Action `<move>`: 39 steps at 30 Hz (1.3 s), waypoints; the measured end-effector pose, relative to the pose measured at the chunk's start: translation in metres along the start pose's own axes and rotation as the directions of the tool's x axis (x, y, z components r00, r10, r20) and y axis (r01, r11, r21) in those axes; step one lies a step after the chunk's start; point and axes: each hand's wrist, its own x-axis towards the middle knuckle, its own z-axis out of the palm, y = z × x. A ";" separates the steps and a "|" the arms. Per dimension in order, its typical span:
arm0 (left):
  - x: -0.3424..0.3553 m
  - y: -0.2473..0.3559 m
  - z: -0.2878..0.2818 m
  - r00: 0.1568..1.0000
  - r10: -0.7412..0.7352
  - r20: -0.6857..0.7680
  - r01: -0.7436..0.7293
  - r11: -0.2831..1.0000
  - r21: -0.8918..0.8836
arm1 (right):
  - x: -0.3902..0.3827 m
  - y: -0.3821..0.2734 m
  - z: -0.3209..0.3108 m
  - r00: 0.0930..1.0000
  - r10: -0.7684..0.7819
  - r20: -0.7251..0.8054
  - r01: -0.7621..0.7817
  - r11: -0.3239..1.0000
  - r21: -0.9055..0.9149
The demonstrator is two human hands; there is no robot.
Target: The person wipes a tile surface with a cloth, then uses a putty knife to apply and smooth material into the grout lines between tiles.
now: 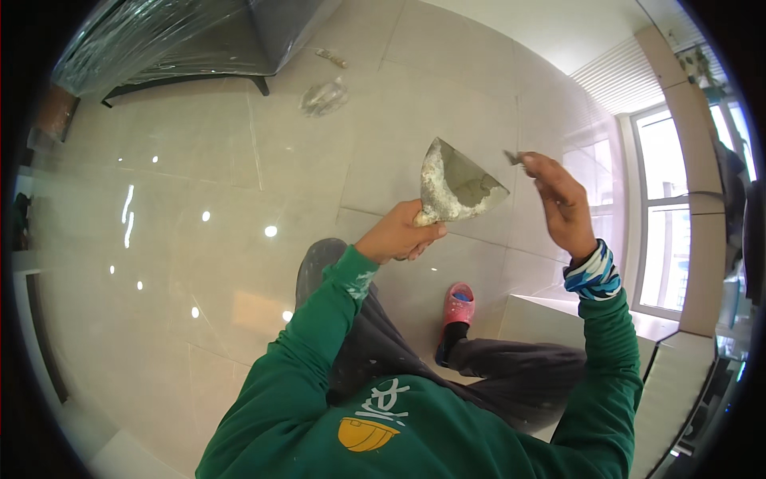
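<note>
My left hand (401,232) is closed round the handle of a wide putty knife (433,185), its blade tilted up and away from me. Pale, dried filler crusts the blade's lower and left edges, and a smooth patch of grey-green paste (471,176) covers much of the rest. To the right of the blade and apart from it, my right hand (562,198) pinches a small dark grey piece (513,157) between thumb and fingertips. That piece is too small to name; it may be a little blade or a bit of paste.
Glossy beige floor tiles (295,184) spread below. At the upper left stands dark furniture (215,40) under plastic film, with a crumpled clear bag (324,97) near it. A white ledge (550,315) and a window (665,215) lie on the right. My foot wears a pink clog (459,305).
</note>
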 end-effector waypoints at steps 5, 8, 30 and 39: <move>-0.027 0.018 0.016 0.999 0.030 0.013 -0.030 0.999 -0.013 | 0.006 -0.048 0.012 0.949 -0.210 0.235 0.230 0.972 -0.057; -0.037 0.023 0.030 0.997 0.076 -0.011 -0.076 0.997 0.008 | 0.004 -0.037 0.007 0.915 -0.249 0.317 0.295 0.950 -0.106; -0.090 0.032 -0.020 0.875 0.185 -0.446 0.020 0.908 0.418 | 0.106 -0.050 0.039 0.426 -0.615 0.664 0.900 0.364 -0.241; -0.053 -0.045 -0.065 0.689 0.219 -0.691 0.170 0.878 0.448 | 0.134 0.102 0.050 0.551 -0.511 0.660 0.739 0.666 -0.101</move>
